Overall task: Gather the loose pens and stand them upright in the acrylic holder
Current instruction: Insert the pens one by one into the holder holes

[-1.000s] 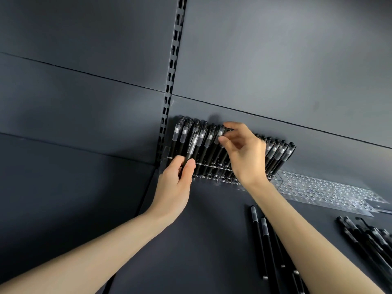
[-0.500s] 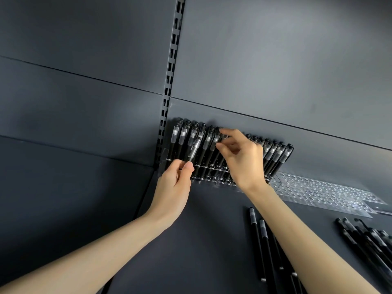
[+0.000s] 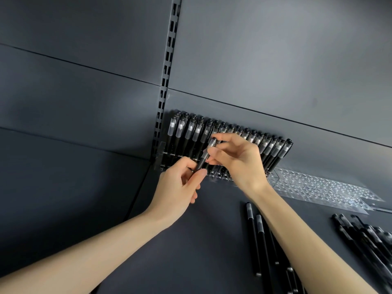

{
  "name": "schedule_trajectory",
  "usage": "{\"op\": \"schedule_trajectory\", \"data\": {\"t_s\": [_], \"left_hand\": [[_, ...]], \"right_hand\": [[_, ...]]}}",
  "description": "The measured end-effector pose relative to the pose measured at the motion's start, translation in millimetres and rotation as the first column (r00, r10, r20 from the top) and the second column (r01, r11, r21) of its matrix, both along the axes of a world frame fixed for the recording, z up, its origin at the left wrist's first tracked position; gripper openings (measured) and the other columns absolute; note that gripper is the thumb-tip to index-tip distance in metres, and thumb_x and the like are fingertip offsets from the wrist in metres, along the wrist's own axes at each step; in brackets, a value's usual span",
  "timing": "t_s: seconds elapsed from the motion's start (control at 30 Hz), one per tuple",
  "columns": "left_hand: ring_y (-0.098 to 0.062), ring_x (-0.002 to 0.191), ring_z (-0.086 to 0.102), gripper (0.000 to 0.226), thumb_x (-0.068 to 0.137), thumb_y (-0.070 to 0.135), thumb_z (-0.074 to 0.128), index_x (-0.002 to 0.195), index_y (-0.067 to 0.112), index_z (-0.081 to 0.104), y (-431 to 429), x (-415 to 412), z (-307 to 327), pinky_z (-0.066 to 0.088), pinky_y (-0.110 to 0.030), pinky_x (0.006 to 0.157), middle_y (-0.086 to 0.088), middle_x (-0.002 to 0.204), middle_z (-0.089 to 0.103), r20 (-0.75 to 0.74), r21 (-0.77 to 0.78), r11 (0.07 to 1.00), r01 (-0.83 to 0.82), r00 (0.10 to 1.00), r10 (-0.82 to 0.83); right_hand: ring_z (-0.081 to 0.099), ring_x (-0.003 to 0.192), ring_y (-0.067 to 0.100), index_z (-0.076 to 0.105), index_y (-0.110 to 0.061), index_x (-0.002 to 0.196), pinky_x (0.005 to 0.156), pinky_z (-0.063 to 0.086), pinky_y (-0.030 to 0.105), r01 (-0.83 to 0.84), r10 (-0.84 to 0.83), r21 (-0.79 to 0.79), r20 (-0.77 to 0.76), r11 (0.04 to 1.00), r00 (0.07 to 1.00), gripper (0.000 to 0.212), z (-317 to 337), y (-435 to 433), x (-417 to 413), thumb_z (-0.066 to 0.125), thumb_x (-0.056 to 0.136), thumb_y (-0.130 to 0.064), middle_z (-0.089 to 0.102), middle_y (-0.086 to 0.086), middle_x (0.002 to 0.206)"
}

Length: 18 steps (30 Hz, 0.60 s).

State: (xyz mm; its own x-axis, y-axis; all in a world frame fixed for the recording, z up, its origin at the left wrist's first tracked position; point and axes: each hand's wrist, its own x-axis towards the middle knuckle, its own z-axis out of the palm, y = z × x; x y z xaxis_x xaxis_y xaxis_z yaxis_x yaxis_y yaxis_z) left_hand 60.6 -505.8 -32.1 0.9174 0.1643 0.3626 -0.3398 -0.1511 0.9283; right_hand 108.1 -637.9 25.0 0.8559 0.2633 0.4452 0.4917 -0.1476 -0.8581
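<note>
While loose pens [image 3: 252,234] lie flat on the dark shelf [image 3: 201,240] beside the person's forearms, and a larger heap [image 3: 369,240] waits at the right edge, both hands work a single black pen [image 3: 204,156] toward its place. The left hand [image 3: 178,187] grips the lower barrel between thumb and curled fingers. The right hand [image 3: 239,160] pinches the frosted upper end between thumb and fingertips. The pen tilts, top leaning right, just in front of the acrylic holder [image 3: 159,154], which sits at the rear of the shelf against the back panel [image 3: 275,60]; its tip, and the socket it is meant for, are hidden behind the hands.

Done well, the step likely calls for the left hand to steer the tip into a free socket while the right brings the top upright. The pen should then go straight down, not at a slant, since the standing pens [image 3: 273,149] are packed closely and a sideways nudge could tip a neighbour. Letting go of the top last seems wise. An empty stretch of sockets [image 3: 318,187] lies to the right. A slotted upright [image 3: 167,81] rises behind the holder's left end.

No brand, label or lettering can be read on the pens, the holder or the panels.
</note>
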Motion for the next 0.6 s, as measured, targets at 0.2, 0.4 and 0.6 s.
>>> {"op": "schedule_trajectory", "data": {"t_s": [0.2,0.4,0.6], "left_hand": [[-0.013,0.102,0.05,0.024,0.084,0.03,0.068,0.102,0.018,0.058,22.9,12.9,2.4,0.042,-0.029,0.09,0.008,0.107,0.048,0.132,0.273,0.888,-0.369,0.929,0.346],[-0.022,0.128,0.033,0.069,0.078,0.04,0.072,0.133,0.012,0.041,47.2,28.8,1.9,0.033,-0.035,0.102,-0.005,0.135,0.036,0.017,0.373,0.827,-0.42,0.895,0.446],[-0.028,0.124,0.045,0.065,0.087,0.045,0.061,0.137,0.01,0.038,47.6,36.5,-7.5,0.039,-0.039,0.097,-0.008,0.138,0.043,-0.058,0.437,0.845,-0.307,0.928,0.367]], "right_hand": [[0.069,0.075,0.011,0.062,-0.01,0.113,0.082,0.056,0.033,0.225,-0.229,0.043,0.156,0.973,0.961,0.025,6.3,-10.5,9.6,0.063,0.088,-0.004,0.068,-0.019,0.074],[0.066,0.075,0.016,0.051,-0.038,0.094,0.069,0.051,0.023,0.356,-0.378,0.128,0.368,0.926,0.85,0.033,19.0,-12.1,10.7,0.065,0.088,-0.009,0.063,-0.013,0.077],[0.064,0.072,0.014,0.053,-0.026,0.1,0.065,0.05,0.028,0.404,-0.404,0.1,0.441,0.909,0.802,0.023,16.5,-6.5,17.2,0.065,0.088,-0.01,0.061,-0.015,0.08]]}}
